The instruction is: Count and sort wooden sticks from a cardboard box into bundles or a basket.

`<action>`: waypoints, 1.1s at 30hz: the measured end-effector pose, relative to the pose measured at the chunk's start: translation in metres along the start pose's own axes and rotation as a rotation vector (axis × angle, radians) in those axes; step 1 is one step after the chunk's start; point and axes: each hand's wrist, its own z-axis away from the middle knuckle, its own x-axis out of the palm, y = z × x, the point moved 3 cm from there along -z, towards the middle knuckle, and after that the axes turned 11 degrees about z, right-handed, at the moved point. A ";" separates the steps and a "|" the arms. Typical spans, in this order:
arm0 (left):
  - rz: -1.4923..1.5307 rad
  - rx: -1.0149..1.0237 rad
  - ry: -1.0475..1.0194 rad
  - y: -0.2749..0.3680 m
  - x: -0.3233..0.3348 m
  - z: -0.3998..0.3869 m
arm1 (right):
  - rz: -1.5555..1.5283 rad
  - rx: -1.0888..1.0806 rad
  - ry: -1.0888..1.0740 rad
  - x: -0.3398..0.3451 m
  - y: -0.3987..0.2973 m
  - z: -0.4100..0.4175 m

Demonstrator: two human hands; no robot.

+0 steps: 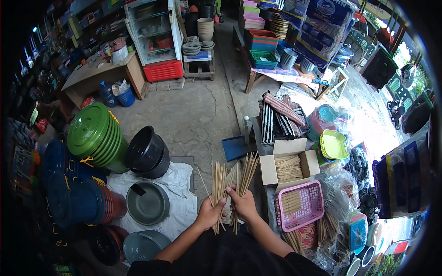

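Note:
Upright in front of my body, my left hand [209, 213] grips a bundle of thin wooden sticks [219, 177], one of which leans out to the left. A second bundle of sticks [249, 172] is in my right hand [243, 203], close beside the first. Between the two bundles shows something pale and pointed, perhaps a clear plastic bag; which hand holds it I cannot tell. Right of my hands, an open cardboard box [268, 169] holds many loose sticks. Just below it, a pink plastic basket [299, 223] contains sticks in bundles.
Black tubs [146, 151], a grey basin [147, 203] and green lidded buckets [88, 129] stand to the left. A blue dustpan [234, 147] lies ahead on the concrete floor. Striped textiles [283, 110] lie on the right-hand bench, with bagged plasticware beyond. Further ahead are a glass-door cabinet [153, 34] and a table [253, 74].

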 end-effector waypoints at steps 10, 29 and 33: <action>0.026 0.004 0.016 0.006 -0.006 0.003 | 0.018 -0.034 -0.043 0.012 0.000 0.000; 0.009 -0.036 -0.022 0.001 -0.016 0.001 | -0.086 0.002 -0.036 0.024 0.021 -0.006; -0.083 0.193 0.018 -0.001 -0.021 -0.004 | -0.186 -0.009 0.035 0.023 0.029 -0.009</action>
